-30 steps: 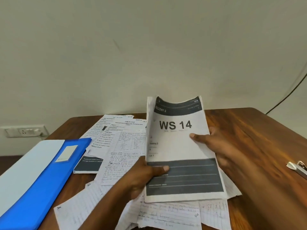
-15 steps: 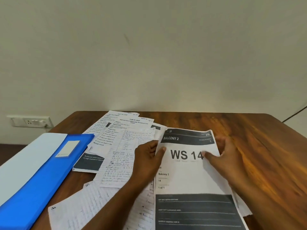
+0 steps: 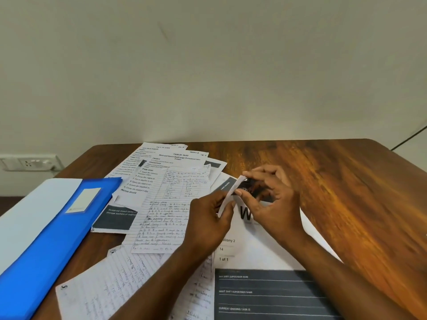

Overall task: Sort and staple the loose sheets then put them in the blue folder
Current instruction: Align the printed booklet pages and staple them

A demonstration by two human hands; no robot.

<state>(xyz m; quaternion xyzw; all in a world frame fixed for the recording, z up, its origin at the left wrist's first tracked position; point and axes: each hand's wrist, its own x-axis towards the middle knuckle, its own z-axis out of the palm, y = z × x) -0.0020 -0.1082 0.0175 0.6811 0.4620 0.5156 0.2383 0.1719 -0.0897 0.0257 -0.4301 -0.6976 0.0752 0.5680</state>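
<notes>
Both hands work the far-left corner of the printed sheet [image 3: 265, 252], which lies flat on the table [image 3: 346, 181] at near right; the left hand [image 3: 208, 225] pinches the curled-up corner, the right hand [image 3: 270, 199] pinches it from the far side. The risk, as I judge it: the corner creases or tears if the 2 hands pull apart, or the sheet slides onto the loose sheets [image 3: 161, 204] scattered left of it and muddles the sorting. The blue folder [image 3: 57, 239] lies at left, just beside them. The tabletop is brown wood; a pale wall stands behind, with a socket [image 3: 28, 162] at far left.
</notes>
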